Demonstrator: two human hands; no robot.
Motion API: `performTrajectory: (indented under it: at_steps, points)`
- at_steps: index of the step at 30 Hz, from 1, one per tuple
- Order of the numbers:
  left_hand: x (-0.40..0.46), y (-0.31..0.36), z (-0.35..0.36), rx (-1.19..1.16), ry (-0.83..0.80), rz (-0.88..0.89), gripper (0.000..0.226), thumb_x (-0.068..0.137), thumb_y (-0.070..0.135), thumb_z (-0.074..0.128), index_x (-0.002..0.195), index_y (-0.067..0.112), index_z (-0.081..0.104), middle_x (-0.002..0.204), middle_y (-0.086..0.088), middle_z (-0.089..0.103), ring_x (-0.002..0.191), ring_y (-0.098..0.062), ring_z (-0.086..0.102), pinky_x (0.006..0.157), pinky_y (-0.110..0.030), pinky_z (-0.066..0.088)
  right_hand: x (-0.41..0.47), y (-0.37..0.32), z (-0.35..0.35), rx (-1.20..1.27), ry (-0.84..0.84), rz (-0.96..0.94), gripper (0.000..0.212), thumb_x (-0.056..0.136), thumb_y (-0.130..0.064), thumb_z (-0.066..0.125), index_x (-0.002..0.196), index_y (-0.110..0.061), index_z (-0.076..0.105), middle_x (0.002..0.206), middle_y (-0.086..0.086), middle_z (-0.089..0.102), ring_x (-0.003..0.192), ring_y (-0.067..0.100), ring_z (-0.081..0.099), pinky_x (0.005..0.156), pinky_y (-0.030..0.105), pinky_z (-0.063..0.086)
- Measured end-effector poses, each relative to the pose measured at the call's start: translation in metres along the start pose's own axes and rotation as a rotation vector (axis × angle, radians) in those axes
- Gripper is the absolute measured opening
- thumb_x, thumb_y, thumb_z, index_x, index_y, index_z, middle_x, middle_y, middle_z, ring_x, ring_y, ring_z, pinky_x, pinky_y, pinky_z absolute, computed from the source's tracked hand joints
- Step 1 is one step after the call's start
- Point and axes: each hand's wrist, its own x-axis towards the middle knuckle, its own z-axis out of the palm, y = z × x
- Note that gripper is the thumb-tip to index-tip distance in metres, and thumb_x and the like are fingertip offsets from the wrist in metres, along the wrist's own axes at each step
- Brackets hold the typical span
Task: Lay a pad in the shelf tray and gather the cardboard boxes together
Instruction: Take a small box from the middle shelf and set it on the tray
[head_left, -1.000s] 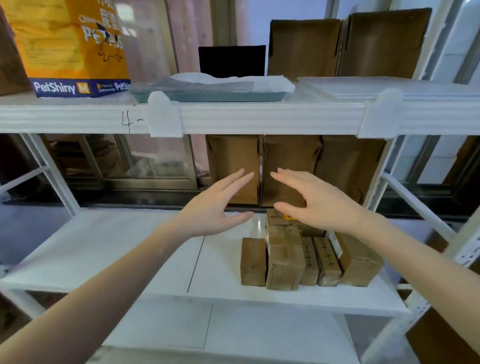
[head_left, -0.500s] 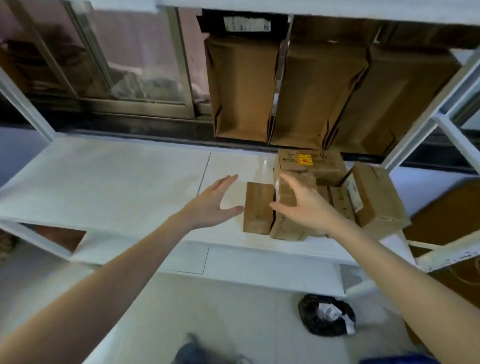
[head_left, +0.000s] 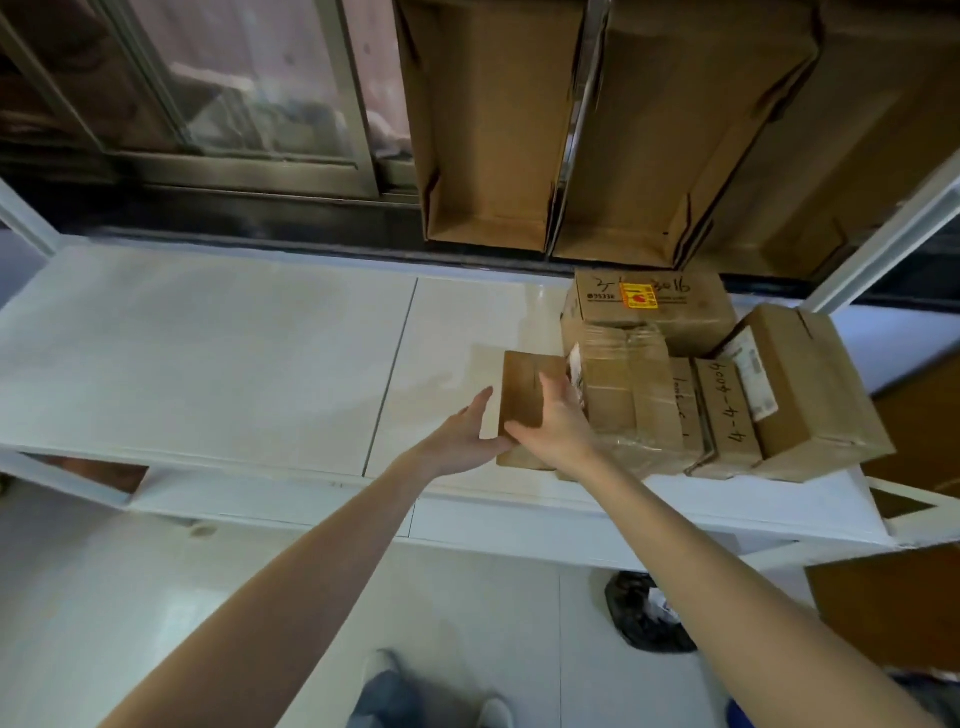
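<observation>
Reaching down to the white shelf (head_left: 208, 353), we work from nine o'clock toward three. The shelf's left half carries nothing of ours; the boxes all sit on its right half.

Our left hand (head_left: 462, 434) comes first, at about seven o'clock of the small plain box (head_left: 522, 395). Its fingers lie straight and loosely together along the box's left face, the thumb tucked at the near corner, so the palm can brace or push from that side. Our right hand (head_left: 558, 421) rests on top of the same box toward its right edge, fingers extended forward rather than curled. We judge the two hands are bracketing this outlier to slide it flush with its neighbours.

At three o'clock of it stands the taped box (head_left: 631, 384), touching or nearly so; we cannot tell which. Next come two slim boxes with handwriting (head_left: 724, 415), packed side by side, then a larger tilted box (head_left: 810, 384) leaning at the far right. At twelve o'clock of the cluster sits the box with a yellow sticker (head_left: 665, 306).

No pad or tray shows here, so that part cannot be judged. Open cartons (head_left: 488, 130) stand behind the shelf.
</observation>
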Motion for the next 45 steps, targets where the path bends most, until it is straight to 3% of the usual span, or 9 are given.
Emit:
performTrajectory:
  at_steps: [7,10,18,21,24,29,33,37,45]
  points:
    - [0.002,0.000,0.009,-0.172,-0.086,0.003,0.085,0.074,0.024,0.067,0.144,0.030,0.020,0.132,0.005,0.050,0.123,-0.018,0.050,0.106,-0.040,0.040,0.010,0.003,0.016,0.030,0.088,0.092,0.085,0.078,-0.041,0.066,0.143,-0.012,0.018,0.145,0.021,0.029,0.134,0.039,0.027,0.108,0.042,0.030]
    - [-0.004,-0.003,0.007,-0.244,-0.076,-0.012,0.091,0.081,0.007,0.060,0.150,0.023,0.004,0.142,0.004,0.040,0.131,-0.016,0.041,0.104,-0.033,0.038,0.010,0.001,0.016,0.059,0.139,0.073,0.085,0.072,-0.047,0.068,0.137,-0.013,0.024,0.132,0.016,0.047,0.130,0.036,0.035,0.104,0.042,0.029]
    - [-0.035,0.007,-0.002,-0.316,0.055,0.137,0.090,0.082,-0.004,0.051,0.149,0.026,-0.002,0.136,0.002,0.048,0.128,-0.013,0.042,0.092,-0.026,0.037,-0.004,-0.026,-0.003,-0.042,0.195,-0.070,0.099,0.064,-0.049,0.075,0.140,-0.027,0.014,0.140,0.013,0.020,0.133,0.039,0.026,0.102,0.049,0.039]
    - [-0.056,0.019,-0.016,-0.307,0.199,0.238,0.086,0.083,-0.002,0.052,0.148,0.029,0.006,0.125,0.005,0.055,0.117,-0.011,0.048,0.100,-0.034,0.039,-0.013,-0.035,-0.022,-0.082,0.156,-0.121,0.105,0.064,-0.046,0.076,0.142,-0.032,0.008,0.143,0.013,0.018,0.136,0.040,0.020,0.107,0.051,0.034]
    - [-0.079,0.033,-0.035,-0.144,0.314,0.320,0.079,0.085,0.002,0.052,0.147,0.031,0.012,0.115,0.012,0.062,0.111,-0.008,0.053,0.097,-0.025,0.037,-0.032,-0.046,-0.053,-0.093,0.132,-0.228,0.102,0.068,-0.041,0.075,0.144,-0.032,0.007,0.146,0.010,0.019,0.136,0.037,0.022,0.108,0.049,0.032]
    - [-0.124,0.071,-0.069,0.166,0.555,0.505,0.061,0.086,0.005,0.058,0.139,0.022,0.034,0.133,0.004,0.049,0.125,-0.010,0.042,0.101,-0.018,0.032,-0.087,-0.074,-0.111,-0.191,0.142,-0.446,0.105,0.065,-0.036,0.078,0.145,-0.033,0.009,0.148,0.004,0.022,0.134,0.027,0.028,0.107,0.046,0.034]
    - [-0.167,0.109,-0.104,0.447,0.535,0.688,0.087,0.074,0.023,0.077,0.144,0.022,0.025,0.148,0.002,0.027,0.136,-0.012,0.026,0.115,-0.034,0.026,-0.136,-0.097,-0.154,-0.365,0.152,-0.655,0.104,0.064,-0.038,0.076,0.145,-0.033,0.011,0.148,-0.004,0.022,0.131,0.021,0.030,0.105,0.042,0.032]
    - [-0.217,0.144,-0.129,0.665,0.430,0.622,0.115,0.068,0.043,0.080,0.150,0.026,0.002,0.159,0.008,0.000,0.145,-0.009,0.000,0.117,-0.027,0.008,-0.188,-0.119,-0.194,-0.456,0.117,-0.795,0.099,0.066,-0.040,0.073,0.142,-0.041,0.009,0.146,-0.013,0.019,0.130,0.012,0.026,0.108,0.040,0.029]
    - [-0.311,0.201,-0.155,0.642,0.476,0.718,0.099,0.062,0.046,0.083,0.142,0.038,0.026,0.132,0.018,0.032,0.122,-0.002,0.035,0.103,-0.020,0.032,-0.273,-0.140,-0.260,-0.408,0.102,-0.940,0.088,0.074,-0.035,0.072,0.139,-0.048,0.014,0.135,-0.027,0.023,0.123,-0.003,0.028,0.099,0.023,0.039]
